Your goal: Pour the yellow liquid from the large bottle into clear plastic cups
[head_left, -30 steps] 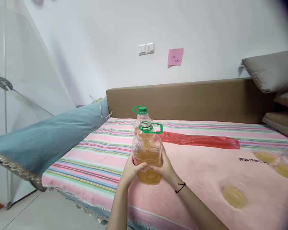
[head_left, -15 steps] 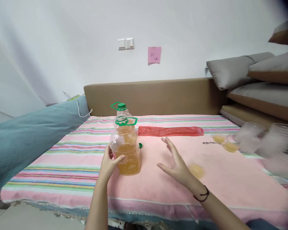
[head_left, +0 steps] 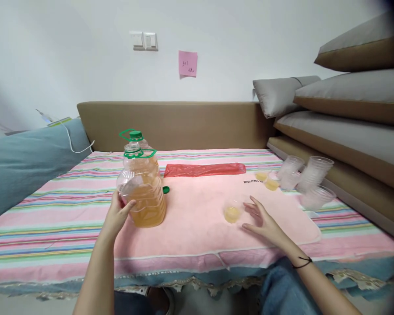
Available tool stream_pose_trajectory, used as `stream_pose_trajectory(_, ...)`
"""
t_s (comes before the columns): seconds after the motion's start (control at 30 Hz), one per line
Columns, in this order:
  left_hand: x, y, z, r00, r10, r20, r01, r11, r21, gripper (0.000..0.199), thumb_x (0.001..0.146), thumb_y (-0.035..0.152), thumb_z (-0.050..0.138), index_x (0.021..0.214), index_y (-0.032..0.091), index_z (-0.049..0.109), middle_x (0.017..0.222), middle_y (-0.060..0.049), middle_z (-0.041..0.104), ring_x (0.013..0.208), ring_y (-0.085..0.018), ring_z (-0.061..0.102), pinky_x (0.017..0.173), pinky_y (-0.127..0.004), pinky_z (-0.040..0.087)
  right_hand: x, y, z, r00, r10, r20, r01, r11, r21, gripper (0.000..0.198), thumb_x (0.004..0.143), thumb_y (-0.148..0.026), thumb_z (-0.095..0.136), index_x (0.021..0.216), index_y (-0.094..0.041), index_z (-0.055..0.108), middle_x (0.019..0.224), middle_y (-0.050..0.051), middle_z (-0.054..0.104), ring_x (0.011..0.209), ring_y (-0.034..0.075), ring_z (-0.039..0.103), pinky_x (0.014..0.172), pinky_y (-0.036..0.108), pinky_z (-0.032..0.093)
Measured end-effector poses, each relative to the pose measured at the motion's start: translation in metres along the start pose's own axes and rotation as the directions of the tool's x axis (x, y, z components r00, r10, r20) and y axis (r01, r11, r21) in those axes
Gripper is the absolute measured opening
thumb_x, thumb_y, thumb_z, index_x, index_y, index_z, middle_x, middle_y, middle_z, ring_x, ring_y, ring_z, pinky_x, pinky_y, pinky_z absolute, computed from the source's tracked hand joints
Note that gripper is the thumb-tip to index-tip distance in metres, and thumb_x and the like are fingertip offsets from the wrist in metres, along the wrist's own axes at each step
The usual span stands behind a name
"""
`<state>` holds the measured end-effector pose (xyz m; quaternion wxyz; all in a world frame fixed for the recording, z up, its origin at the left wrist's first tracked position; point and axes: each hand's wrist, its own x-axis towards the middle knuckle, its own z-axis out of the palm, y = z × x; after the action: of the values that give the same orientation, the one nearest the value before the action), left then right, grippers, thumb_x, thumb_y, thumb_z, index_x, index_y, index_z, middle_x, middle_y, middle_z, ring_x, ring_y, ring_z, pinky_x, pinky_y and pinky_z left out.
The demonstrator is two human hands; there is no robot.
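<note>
My left hand [head_left: 118, 214] grips the near left side of a large plastic jug [head_left: 147, 203], its thumb across the front and some fingers hidden behind. The jug stands upright, uncapped, partly filled with amber liquid, with a green handle ring at its neck. Just behind it is a second jug [head_left: 143, 142] with its green cap on. On the pink towel [head_left: 193, 218], my right hand [head_left: 259, 221] is open, fingers apart, just right of a small transparent cup [head_left: 232, 213] holding a little yellow liquid. A loose green cap [head_left: 166, 190] lies beside the near jug.
Two more cups with yellow liquid [head_left: 272, 184] stand farther right, near stacks of transparent cups [head_left: 315, 175]. A red plastic bag [head_left: 205, 169] lies along the towel's far edge. Grey-brown cushions [head_left: 348, 127] are piled at right; a blue bolster [head_left: 29, 157] lies at left.
My right hand has moved from the open space between jug and cup to the cup's right side. My left hand stays on the jug. The view has turned right.
</note>
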<state>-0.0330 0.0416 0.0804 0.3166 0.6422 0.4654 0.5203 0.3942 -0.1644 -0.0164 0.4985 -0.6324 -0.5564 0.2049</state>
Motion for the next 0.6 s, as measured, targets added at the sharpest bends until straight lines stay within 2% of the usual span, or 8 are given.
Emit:
stream_pose_trajectory(0.23, -0.009, 0.001, 0.000, 1.000, -0.024, 0.000, 0.024, 0.999, -0.022, 0.068, 0.068, 0.044, 0.073, 0.125, 0.020, 0.046, 0.115, -0.009, 0.060, 0.120, -0.031, 0.054, 0.100, -0.046, 0.046, 0.013, -0.001, 0.028, 0.997, 0.068, -0.026, -0.058, 0.961, 0.269, 0.098, 0.070, -0.046, 0.082, 0.146, -0.027, 0.023, 0.136, 0.016, 0.053, 0.130, 0.027, 0.052, 0.111, 0.052, 0.040)
stream_pose_trajectory(0.3, -0.009, 0.001, -0.001, 0.999, -0.030, 0.012, 0.031, 0.996, -0.084, 0.074, 0.066, 0.045, 0.077, 0.128, 0.023, 0.045, 0.118, -0.008, 0.061, 0.121, -0.030, 0.055, 0.102, -0.047, 0.045, 0.016, -0.004, 0.031, 0.996, 0.079, -0.031, -0.066, 0.947, 0.315, 0.099, 0.067, -0.045, 0.083, 0.145, -0.028, 0.025, 0.134, 0.015, 0.054, 0.129, 0.027, 0.053, 0.111, 0.052, 0.040)
stream_pose_trajectory(0.4, -0.007, 0.004, -0.004, 1.000, -0.015, -0.027, 0.009, 0.980, -0.199, 0.093, 0.056, 0.040, 0.086, 0.135, 0.027, 0.039, 0.132, -0.011, 0.056, 0.126, -0.031, 0.053, 0.108, -0.052, 0.041, 0.017, -0.004, 0.033, 0.995, 0.070, -0.072, -0.043, 0.944, 0.327, 0.098, 0.065, -0.044, 0.085, 0.143, -0.028, 0.027, 0.132, 0.015, 0.055, 0.129, 0.028, 0.053, 0.111, 0.052, 0.040)
stream_pose_trajectory(0.47, -0.008, 0.008, -0.005, 0.996, 0.032, -0.079, -0.051, 0.969, -0.242, 0.102, 0.051, 0.037, 0.090, 0.137, 0.030, 0.036, 0.142, -0.014, 0.049, 0.131, -0.033, 0.049, 0.111, -0.056, 0.037, 0.018, -0.004, 0.033, 0.996, 0.055, -0.075, -0.028, 0.947, 0.321, 0.098, 0.066, -0.042, 0.085, 0.144, -0.028, 0.027, 0.132, 0.014, 0.055, 0.130, 0.029, 0.052, 0.111, 0.052, 0.040)
stream_pose_trajectory(0.53, -0.011, 0.016, -0.004, 0.974, 0.135, -0.180, -0.175, 0.959, -0.224, 0.094, 0.058, 0.036, 0.088, 0.137, 0.030, 0.037, 0.147, -0.015, 0.044, 0.136, -0.033, 0.045, 0.114, -0.058, 0.033, 0.019, -0.006, 0.034, 0.997, 0.043, -0.067, -0.018, 0.946, 0.325, 0.098, 0.066, -0.041, 0.085, 0.145, -0.029, 0.026, 0.133, 0.014, 0.055, 0.131, 0.029, 0.051, 0.110, 0.052, 0.041)
stream_pose_trajectory(0.57, -0.014, 0.021, -0.002, 0.944, 0.215, -0.252, -0.264, 0.948, -0.178, 0.084, 0.065, 0.035, 0.084, 0.136, 0.029, 0.040, 0.149, -0.015, 0.043, 0.138, -0.032, 0.042, 0.116, -0.057, 0.030, 0.020, -0.008, 0.034, 0.997, 0.038, -0.069, -0.014, 0.945, 0.327, 0.099, 0.067, -0.040, 0.085, 0.145, -0.029, 0.026, 0.133, 0.014, 0.055, 0.131, 0.029, 0.051, 0.109, 0.052, 0.042)
stream_pose_trajectory(0.6, -0.018, 0.025, 0.001, 0.890, 0.315, -0.330, -0.365, 0.926, -0.100, 0.072, 0.074, 0.033, 0.079, 0.135, 0.028, 0.042, 0.150, -0.015, 0.042, 0.140, -0.030, 0.041, 0.117, -0.056, 0.028, 0.021, -0.009, 0.035, 0.997, 0.034, -0.076, -0.007, 0.945, 0.327, 0.098, 0.067, -0.039, 0.085, 0.145, -0.029, 0.026, 0.133, 0.014, 0.055, 0.130, 0.029, 0.052, 0.108, 0.051, 0.042)
